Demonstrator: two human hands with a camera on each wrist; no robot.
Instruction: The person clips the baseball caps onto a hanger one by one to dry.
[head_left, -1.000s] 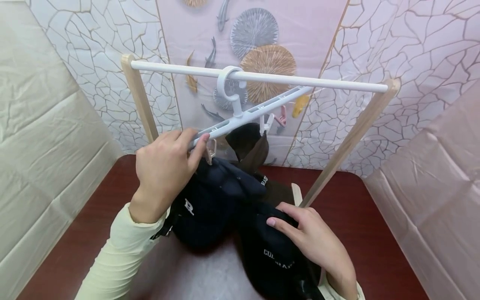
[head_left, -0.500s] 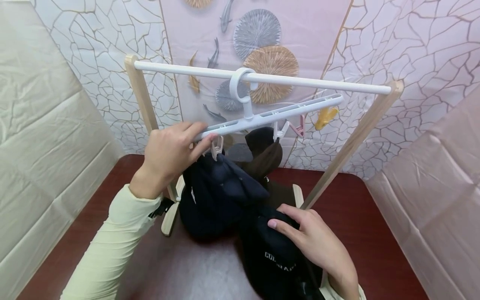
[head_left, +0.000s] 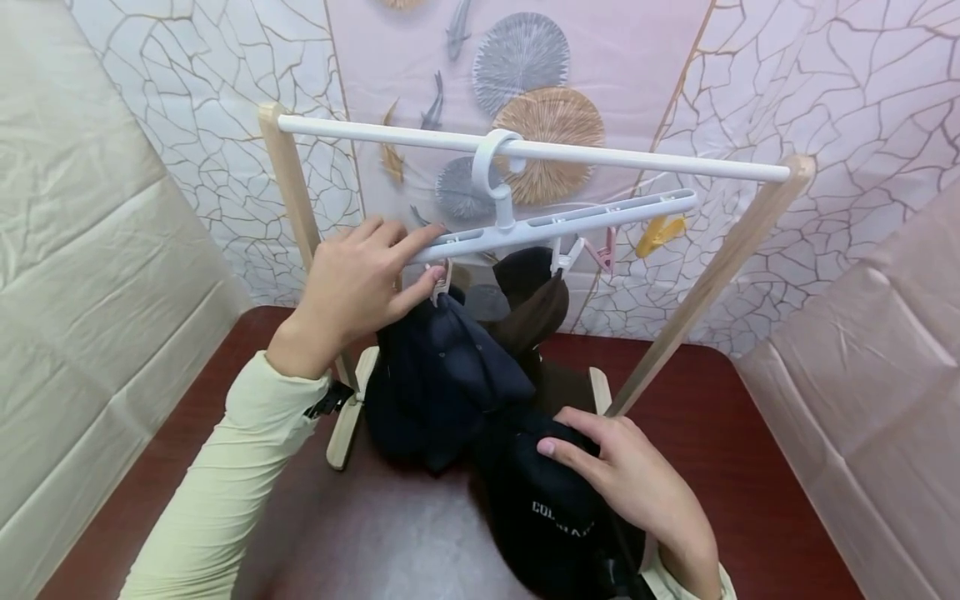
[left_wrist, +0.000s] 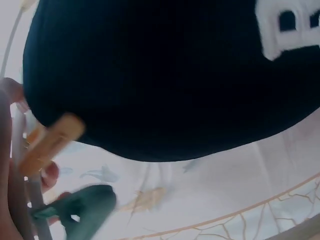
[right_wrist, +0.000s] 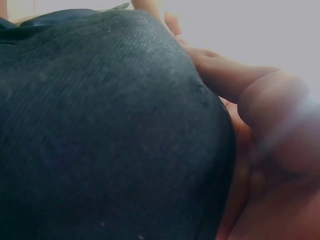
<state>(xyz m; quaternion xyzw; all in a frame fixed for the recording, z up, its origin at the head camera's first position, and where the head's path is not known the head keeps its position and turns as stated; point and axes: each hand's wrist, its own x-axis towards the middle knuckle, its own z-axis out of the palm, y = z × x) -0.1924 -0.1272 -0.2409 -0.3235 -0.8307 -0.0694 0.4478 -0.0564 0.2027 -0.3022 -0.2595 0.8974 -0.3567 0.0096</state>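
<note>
A white hanger (head_left: 600, 222) is hooked over the rod, with my left hand (head_left: 348, 283) holding its left end between thumb and fingers. From a pale clip (head_left: 442, 283) close to that thumb hangs a dark navy cap (head_left: 450, 367); its raised white letter shows in the left wrist view. Farther along, a white clip (head_left: 567, 254) bears a brown cap (head_left: 528, 325). My right hand (head_left: 633, 471) grips a black cap (head_left: 525, 492) with white lettering, low at the right. In the right wrist view, that cap's ribbed dark cloth (right_wrist: 110, 120) fills most of the picture beside the thumb.
The rack has a white rod (head_left: 637, 160) and wooden legs (head_left: 678, 317). Pink (head_left: 603, 250) and yellow (head_left: 660, 236) clips hang at the hanger's right; orange (left_wrist: 52, 145) and green (left_wrist: 90, 210) clips show by the left hand. Below lies a dark red table (head_left: 750, 467); a patterned cloth (head_left: 585, 42) hangs behind.
The hanger has turned more nearly in line with the rod and shifted slightly right, its left end rising with my left hand. My right hand stays on the black cap.
</note>
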